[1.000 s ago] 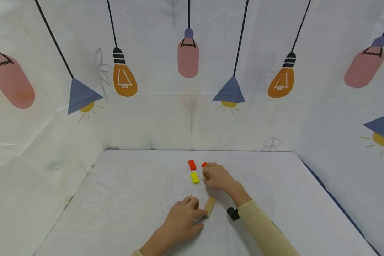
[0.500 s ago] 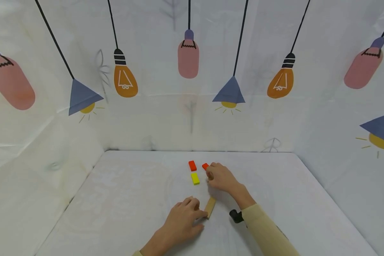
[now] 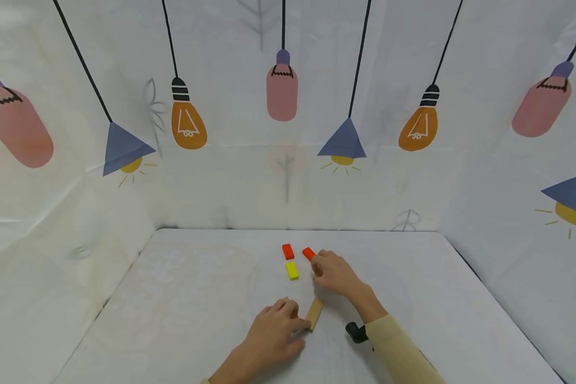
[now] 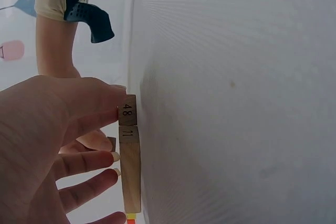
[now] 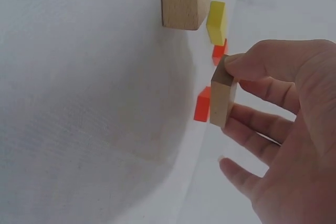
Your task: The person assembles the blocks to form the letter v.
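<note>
My left hand (image 3: 276,330) rests low over two plain wooden blocks on the white table, its thumb and index finger at their near ends. One block (image 4: 129,110) is marked 48. Beside it lies the second block (image 4: 132,177), also numbered, with fingertips along its side. My right hand (image 3: 338,274) pinches a small plain wooden block (image 5: 223,98) between thumb and fingers, close over the table; the head view hides it. Just beyond that hand lies a red block (image 3: 309,253), partly covered by it. A yellow block (image 3: 292,271) and another red block (image 3: 288,251) lie to its left.
The white table (image 3: 197,282) reaches back to a pale sheet (image 3: 249,181) printed with hanging lamps, which also rises at both sides. A dark device (image 3: 356,333) is strapped under the right sleeve (image 3: 400,349).
My right hand has drawn slightly back and to the right, uncovering more of the red block beside it. My left hand has stayed at the wooden blocks. The head view has tilted slightly.
</note>
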`<state>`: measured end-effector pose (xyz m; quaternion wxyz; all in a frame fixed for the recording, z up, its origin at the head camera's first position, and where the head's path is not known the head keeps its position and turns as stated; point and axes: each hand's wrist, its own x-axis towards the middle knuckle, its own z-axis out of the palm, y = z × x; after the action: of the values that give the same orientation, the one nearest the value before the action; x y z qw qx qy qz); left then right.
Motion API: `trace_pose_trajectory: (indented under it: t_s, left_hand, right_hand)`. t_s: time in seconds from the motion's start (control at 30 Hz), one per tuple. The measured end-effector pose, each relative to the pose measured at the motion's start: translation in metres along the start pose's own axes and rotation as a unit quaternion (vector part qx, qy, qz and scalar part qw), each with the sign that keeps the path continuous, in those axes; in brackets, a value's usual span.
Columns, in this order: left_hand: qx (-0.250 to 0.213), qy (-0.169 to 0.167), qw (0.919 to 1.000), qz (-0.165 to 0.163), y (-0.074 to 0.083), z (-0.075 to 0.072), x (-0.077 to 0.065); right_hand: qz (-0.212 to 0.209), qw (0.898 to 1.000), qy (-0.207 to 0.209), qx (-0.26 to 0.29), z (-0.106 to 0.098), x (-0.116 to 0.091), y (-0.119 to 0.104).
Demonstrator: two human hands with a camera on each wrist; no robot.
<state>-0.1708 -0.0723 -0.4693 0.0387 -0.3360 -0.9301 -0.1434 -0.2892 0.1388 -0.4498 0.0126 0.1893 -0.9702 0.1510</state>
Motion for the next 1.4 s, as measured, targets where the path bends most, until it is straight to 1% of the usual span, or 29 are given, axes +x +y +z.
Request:
trace_pose_trajectory:
  t_s: [0.27, 0.5, 0.67, 0.97, 1.13, 1.4]
  left_hand:
    - [-0.006, -0.005, 1.0000, -0.004, 0.001, 0.000, 0.001]
    - [-0.003, 0.002, 1.0000, 0.002, 0.000, 0.002, 0.000]
    - [-0.003, 0.001, 1.0000, 0.000, 0.000, 0.002, 0.000]
    - [-0.006, -0.004, 1.0000, -0.005, 0.000, 0.002, 0.001]
    - [-0.010, -0.009, 0.9999, -0.009, -0.001, 0.003, 0.001]
    - [-0.003, 0.005, 1.0000, -0.001, -0.001, 0.003, 0.001]
  right_hand:
    - [-0.004, 0.999, -0.005, -0.033, -0.007, -0.005, -0.011]
    - [0.000, 0.999, -0.018, -0.037, -0.015, -0.011, -0.021]
    - [0.003, 0.999, -0.016, -0.037, -0.016, -0.015, -0.022]
    - [0.007, 1.000, -0.021, -0.015, -0.018, -0.023, -0.024]
    - [0.004, 1.000, -0.027, -0.005, -0.016, -0.026, -0.023]
    - [0.001, 0.999, -0.046, -0.012, -0.014, -0.030, -0.023]
